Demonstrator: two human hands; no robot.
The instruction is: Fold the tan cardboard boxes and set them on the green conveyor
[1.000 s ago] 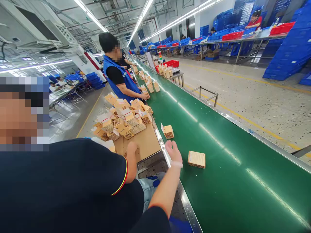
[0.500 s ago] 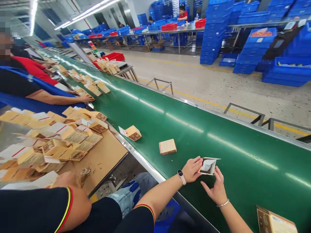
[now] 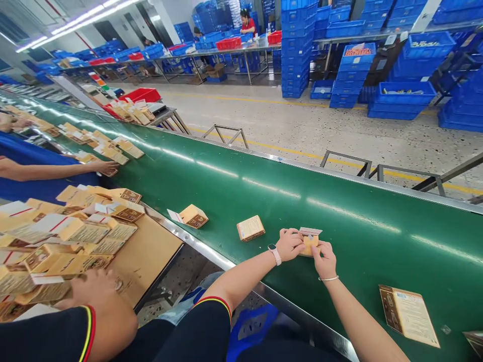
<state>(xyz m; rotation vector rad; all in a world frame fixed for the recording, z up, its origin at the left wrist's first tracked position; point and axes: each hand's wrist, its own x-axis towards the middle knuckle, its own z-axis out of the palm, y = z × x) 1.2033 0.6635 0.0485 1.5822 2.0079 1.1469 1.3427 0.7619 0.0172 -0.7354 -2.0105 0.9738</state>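
Both my hands meet over the green conveyor belt [image 3: 350, 211] and hold one small tan carton box [image 3: 310, 241] with a white flap standing up at its top. My left hand [image 3: 290, 244], with a watch on the wrist, grips the box's left side with curled fingers. On the right side, my right hand [image 3: 325, 260], with a thin bracelet, pinches it. A closed tan box [image 3: 250, 228] lies on the belt just left of my left hand. Further left lies an open one [image 3: 193, 216]. A flat printed carton [image 3: 408, 314] rests at the lower right.
A co-worker's hand [image 3: 94, 291] rests on a pile of tan boxes [image 3: 75, 231] on a cardboard-topped table [image 3: 151, 251] at the left. Another person's arm [image 3: 56, 170] reaches to boxes further up the belt. Blue crates [image 3: 400, 95] and metal rails [image 3: 345, 158] stand beyond the belt.
The view swung right along the belt. My hands took up a box and now press closer together on it, a little further left and nearer the closed box.
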